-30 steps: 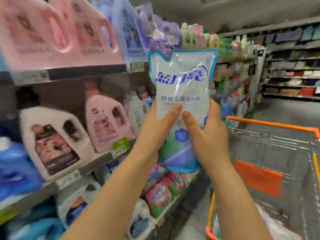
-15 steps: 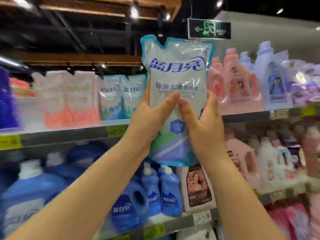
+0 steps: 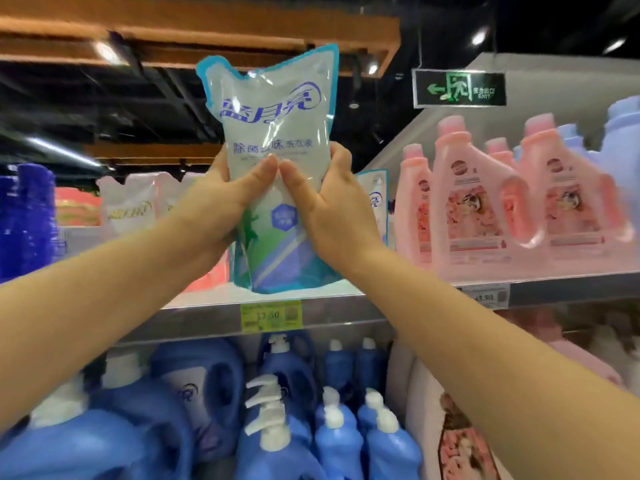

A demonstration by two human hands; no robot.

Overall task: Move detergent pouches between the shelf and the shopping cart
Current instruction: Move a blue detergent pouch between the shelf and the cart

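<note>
Translucent detergent pouch (image 3: 273, 161) held upright, left hand (image 3: 221, 199) and right hand (image 3: 332, 202) grips clenched around it.

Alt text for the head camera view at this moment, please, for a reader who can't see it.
Two bare hands, left hand and right hand, grip an upright translucent white-and-blue plastic detergent pouch, its base just above the grey metal shelf edge. Pink handled detergent jugs stand on that shelf to the right; blue pump bottles fill the shelf below.
</note>
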